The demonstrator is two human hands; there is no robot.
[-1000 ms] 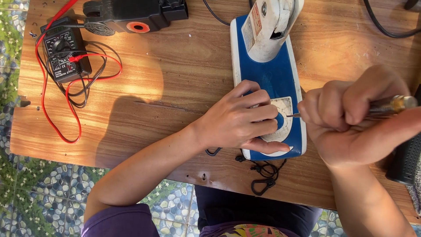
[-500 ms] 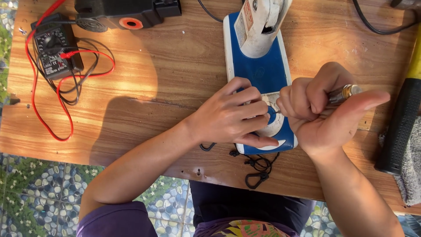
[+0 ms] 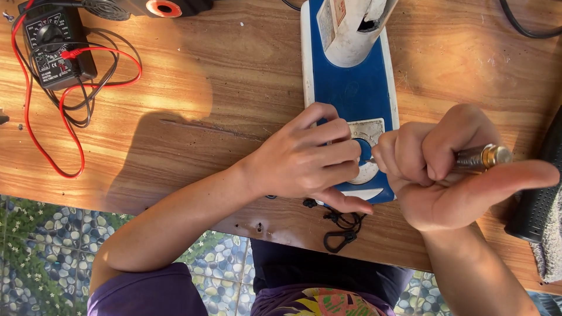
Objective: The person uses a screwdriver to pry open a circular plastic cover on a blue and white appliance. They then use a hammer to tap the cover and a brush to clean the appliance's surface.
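A blue and white appliance base (image 3: 350, 88) lies on the wooden table (image 3: 193, 117), with a white column rising from its far end. My left hand (image 3: 307, 158) rests on the base's near end, fingers curled over a round dial plate (image 3: 367, 133) and thumb along the lower edge. My right hand (image 3: 445, 169) is closed around a screwdriver (image 3: 483, 157) with a metallic, gold-capped handle. Its tip points left at the dial area and is hidden behind my fingers.
A black multimeter (image 3: 50, 44) with red and black leads (image 3: 35, 117) lies at the far left. A black device with an orange ring (image 3: 164, 7) is at the top edge. A black cord loop (image 3: 339, 231) hangs by the near edge. A dark grip (image 3: 535, 202) is at right.
The view has shifted, so the table's things sit further left in the picture. My right hand with the screwdriver has closed in on the dial, next to my left hand, which stays on the base.
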